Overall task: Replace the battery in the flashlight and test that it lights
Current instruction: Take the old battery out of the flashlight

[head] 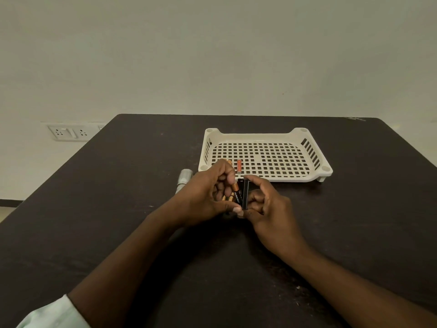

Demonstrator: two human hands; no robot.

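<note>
A: What are you working on, and where?

B: You sit at a dark table (118,209) against a plain pale wall (212,55). 1 white socket plate (67,132) sits low on that wall, to your left.

A: And on the table?

B: 1 white perforated tray (272,138) lies at the far side, with 1 orange battery (239,166) near its front left. The top of another copper-coloured cell shows just behind your left knuckles; I cannot tell more of it. 1 silver flashlight (184,178) lies on the table just left of your left hand, partly hidden by it.

A: My hands?

B: Your left hand (208,195) curls around copper-and-black Duracell batteries (234,196); at least 2 show, the exact count is hidden by your fingers. Your right hand (269,207) pinches 1 black battery holder (245,194) between thumb and forefinger, upright, touching the batteries. Both hands meet above the table, just in front of the tray.
</note>
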